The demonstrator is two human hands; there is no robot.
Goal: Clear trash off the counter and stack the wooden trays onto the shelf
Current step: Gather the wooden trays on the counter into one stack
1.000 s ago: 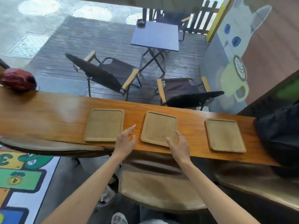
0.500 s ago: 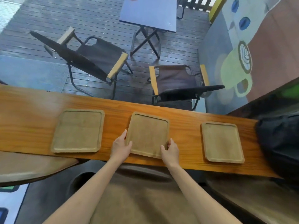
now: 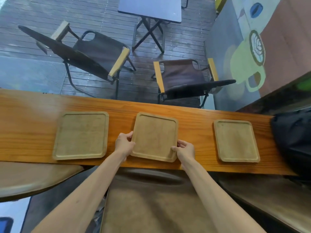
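Three square wooden trays lie in a row on the long wooden counter (image 3: 25, 125). My left hand (image 3: 123, 143) grips the left edge of the middle tray (image 3: 154, 137), and my right hand (image 3: 185, 149) grips its near right corner. The middle tray sits slightly turned against the others. The left tray (image 3: 81, 135) and the right tray (image 3: 236, 140) lie flat and empty, apart from my hands. No trash shows on the counter.
A black bag (image 3: 292, 140) rests on the counter's right end. Brown padded stools (image 3: 151, 204) stand under me at the near edge. Beyond the counter, below, are two folding chairs (image 3: 181, 76) and a small blue table (image 3: 149, 9) on a wooden deck.
My hands went from reaching over the counter to closing on both sides of the middle tray. The head camera tilted down and nearer, and the red object at far left left the view.
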